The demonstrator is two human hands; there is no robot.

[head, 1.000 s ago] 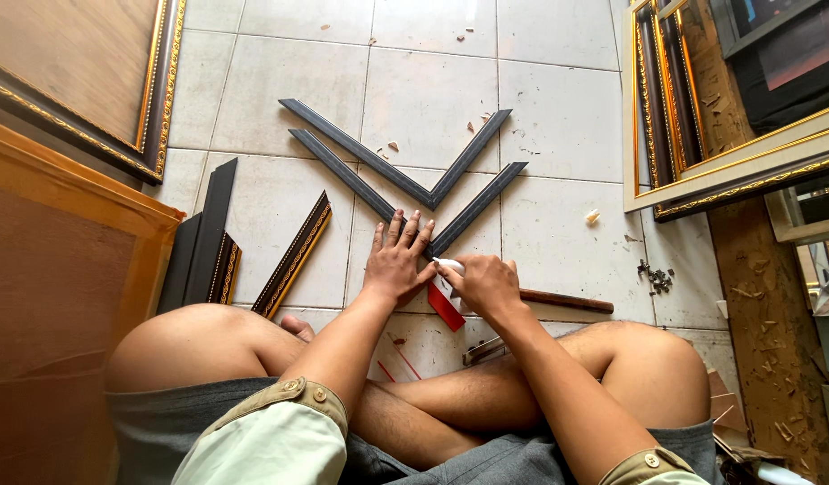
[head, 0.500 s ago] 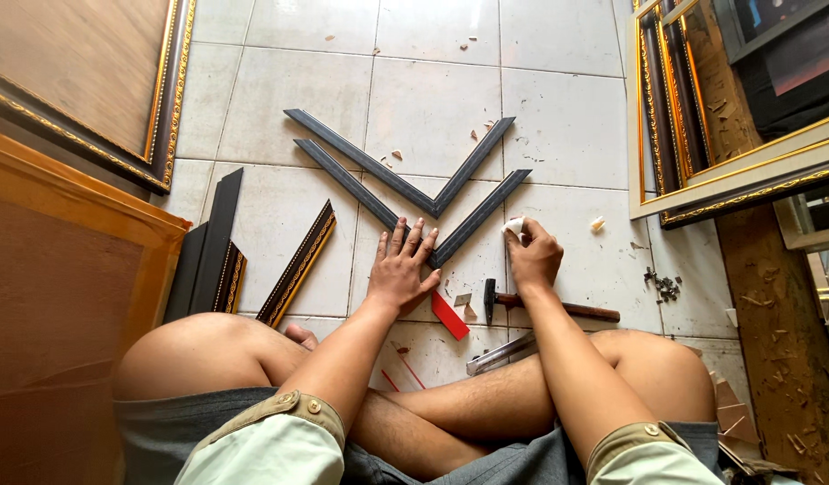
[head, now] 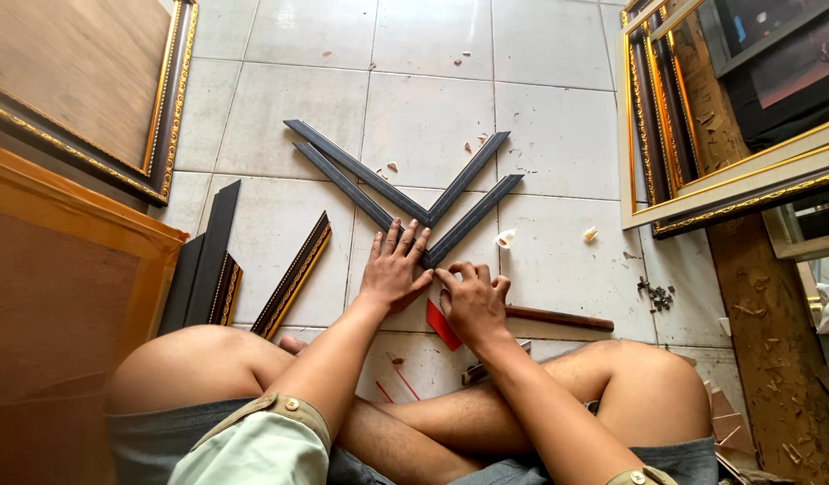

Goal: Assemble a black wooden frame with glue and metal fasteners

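- The nearer dark V-shaped corner of mitred frame moulding (head: 405,220) lies on the pale tiled floor (head: 558,144); a second, matching V (head: 405,184) lies just beyond it.
- The left hand (head: 394,269) rests flat on the point of the nearer V, fingers spread, gripping nothing, only pressing down.
- The right hand (head: 473,301) sits just right of that point, touching the left hand, fingers curled down at the joint; whether they pinch anything small I cannot tell.
- A red flat piece (head: 443,325) pokes out beneath the right hand, and a dark wooden handle (head: 562,318) lies on the floor to the right of it.
- Off to the left of the V lie loose moulding lengths (head: 293,274); to its right, small scraps (head: 506,238).
- To do this well, I judge: keep the flat palm firm so the mitre faces stay flush and neither arm slides, and work the fingertips right at the seam.
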